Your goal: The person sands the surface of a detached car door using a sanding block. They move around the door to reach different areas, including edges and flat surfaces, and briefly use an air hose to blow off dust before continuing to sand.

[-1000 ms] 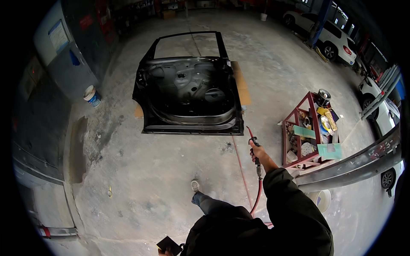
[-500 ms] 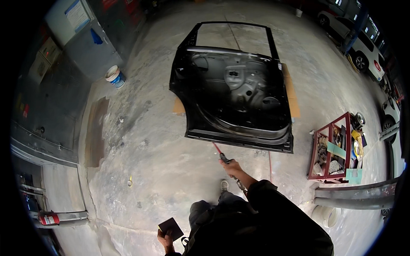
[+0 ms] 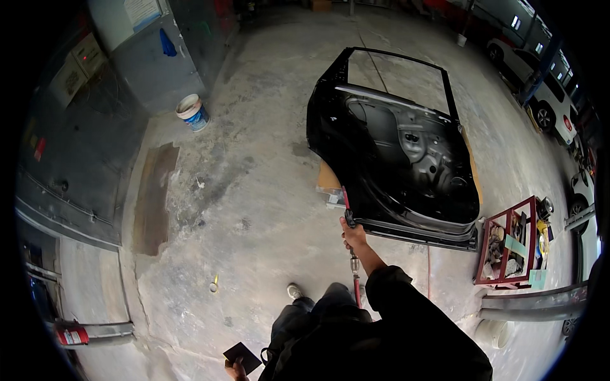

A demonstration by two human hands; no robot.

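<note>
A black car door (image 3: 387, 159) with an open window frame lies flat over cardboard (image 3: 329, 173) on the concrete floor, its grey inner panel facing up. My right hand (image 3: 354, 235) grips an air blow gun (image 3: 349, 218) with a long red nozzle that points up at the door's lower left edge; a red hose (image 3: 357, 294) runs down from its metal fitting behind my sleeve. Low at the bottom, my left hand (image 3: 235, 369) holds a flat dark square sheet (image 3: 243, 357), away from the door.
A red cart (image 3: 497, 270) with clutter stands right of the door, beside a steel beam and pale bucket (image 3: 492, 333). Another bucket (image 3: 192, 113) sits by the grey wall at left. A tape roll (image 3: 214, 286) lies on the floor. White cars (image 3: 546, 95) stand at right.
The door and cart have shifted rightward in my view. The nozzle in my right hand has swung from left-tilted to nearly upright, closer to the door's edge. My feet have moved.
</note>
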